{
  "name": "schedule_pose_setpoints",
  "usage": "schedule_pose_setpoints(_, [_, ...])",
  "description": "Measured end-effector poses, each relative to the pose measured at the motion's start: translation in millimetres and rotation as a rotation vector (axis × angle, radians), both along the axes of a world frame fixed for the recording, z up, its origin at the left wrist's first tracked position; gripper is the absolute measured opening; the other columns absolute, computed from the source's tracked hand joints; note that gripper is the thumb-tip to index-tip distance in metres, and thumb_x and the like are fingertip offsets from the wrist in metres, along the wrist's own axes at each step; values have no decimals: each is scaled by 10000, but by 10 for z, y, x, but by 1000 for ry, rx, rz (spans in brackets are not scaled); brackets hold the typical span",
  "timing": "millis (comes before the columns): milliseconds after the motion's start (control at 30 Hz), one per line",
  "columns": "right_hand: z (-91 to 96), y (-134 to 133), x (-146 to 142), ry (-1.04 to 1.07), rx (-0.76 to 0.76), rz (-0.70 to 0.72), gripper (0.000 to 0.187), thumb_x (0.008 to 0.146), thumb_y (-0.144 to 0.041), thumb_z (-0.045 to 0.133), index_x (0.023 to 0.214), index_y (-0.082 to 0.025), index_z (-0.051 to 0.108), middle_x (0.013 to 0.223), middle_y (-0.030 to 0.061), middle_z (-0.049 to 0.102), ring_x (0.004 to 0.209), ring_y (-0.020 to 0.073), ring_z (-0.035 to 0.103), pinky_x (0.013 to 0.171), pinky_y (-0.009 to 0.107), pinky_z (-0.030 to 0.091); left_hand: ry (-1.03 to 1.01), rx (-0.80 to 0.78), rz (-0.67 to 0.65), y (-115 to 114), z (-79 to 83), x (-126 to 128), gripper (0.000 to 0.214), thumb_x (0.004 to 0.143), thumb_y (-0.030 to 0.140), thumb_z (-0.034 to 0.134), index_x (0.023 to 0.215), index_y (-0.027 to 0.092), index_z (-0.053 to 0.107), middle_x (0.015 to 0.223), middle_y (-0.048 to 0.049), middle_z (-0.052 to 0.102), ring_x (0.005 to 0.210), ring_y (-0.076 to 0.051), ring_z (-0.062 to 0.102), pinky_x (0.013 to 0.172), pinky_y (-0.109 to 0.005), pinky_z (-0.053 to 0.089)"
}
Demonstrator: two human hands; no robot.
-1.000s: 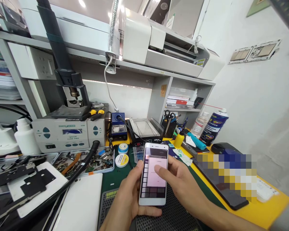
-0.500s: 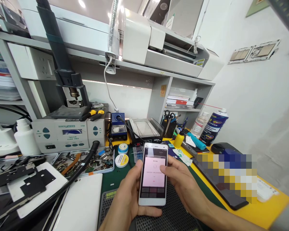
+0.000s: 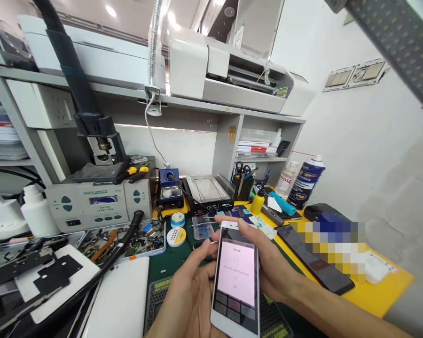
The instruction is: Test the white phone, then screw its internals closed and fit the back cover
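A white smartphone [image 3: 237, 277] with a lit pink screen is held upright over the dark green mat [image 3: 169, 263], low in the middle of the view. My left hand [image 3: 192, 293] cups it from the left and below, thumb along its left edge. My right hand [image 3: 270, 265] wraps its top right edge from behind, one finger curled over the top corner. Both hands are closed on the phone.
A grey rework station [image 3: 98, 202] and parts tray [image 3: 127, 239] lie to the left, with a white tablet-like slab [image 3: 120, 300] in front. A heating plate [image 3: 206, 190], solder wire reels [image 3: 176, 234], blue spray can [image 3: 306, 180] and black phone [image 3: 317, 263] stand behind and right.
The phone has come nearer and lower right in view. My right hand's finger left the screen and now grips the phone's top edge. The view has tilted slightly.
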State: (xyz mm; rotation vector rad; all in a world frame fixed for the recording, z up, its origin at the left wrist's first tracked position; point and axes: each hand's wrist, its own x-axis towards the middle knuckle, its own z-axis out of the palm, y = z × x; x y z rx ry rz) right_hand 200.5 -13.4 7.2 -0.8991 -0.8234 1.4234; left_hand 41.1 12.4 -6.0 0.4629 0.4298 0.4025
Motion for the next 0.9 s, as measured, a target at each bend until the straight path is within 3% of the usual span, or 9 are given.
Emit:
schedule_pose_setpoints(167, [13,25,-9,-27,4,-55,414,883,-495,672,1177,-204,669,888,40,740,766,215,740,646,297,558,98,99,-37,-37,-55,43,439,881,434,606,1184,116,621,813,-74,682,714,-210,673,721,-331,548])
schedule_pose_setpoints(333, [50,47,-14,3,16,-56,368,906,-484,639,1131,-195,676,839,18,718,722,207,750,707,328,576,184,348,-63,-77,-118,77,501,751,231,693,1215,86,569,923,-124,708,756,-268,711,726,-417,575])
schedule_pose_setpoints(433, [70,40,-12,5,18,-63,364,906,-488,638,1119,-194,672,827,15,718,714,203,752,722,334,580,222,453,-26,-124,-130,108,588,699,288,774,1216,107,560,1059,-134,677,813,-277,715,756,-431,588])
schedule_pose_setpoints(567, [73,41,-2,-1,7,-80,386,903,-510,635,1136,-204,664,851,20,719,714,197,748,622,285,558,323,645,33,-165,-204,144,627,695,419,805,1189,126,555,1086,-142,672,872,-282,688,713,-387,587])
schedule_pose_setpoints(667, [57,47,3,-6,2,-97,399,917,-532,608,1157,-216,650,883,25,719,744,210,747,597,288,550,398,783,144,-184,-251,154,607,691,408,809,1188,154,569,1107,-146,694,1005,-312,657,810,-357,534])
schedule_pose_setpoints(733, [44,48,6,-22,10,-109,424,932,-556,571,1177,-216,634,888,36,727,733,219,742,609,317,558,514,832,217,-214,-220,164,656,658,384,827,1220,177,559,1113,-143,698,1066,-341,630,888,-379,485])
schedule_pose_setpoints(900, [5,51,18,-89,12,-98,528,957,-610,485,1292,-207,551,876,84,763,641,224,728,606,356,557,935,998,284,-322,-10,223,772,548,393,858,1227,180,560,1172,-192,658,1123,-459,558,911,-488,407])
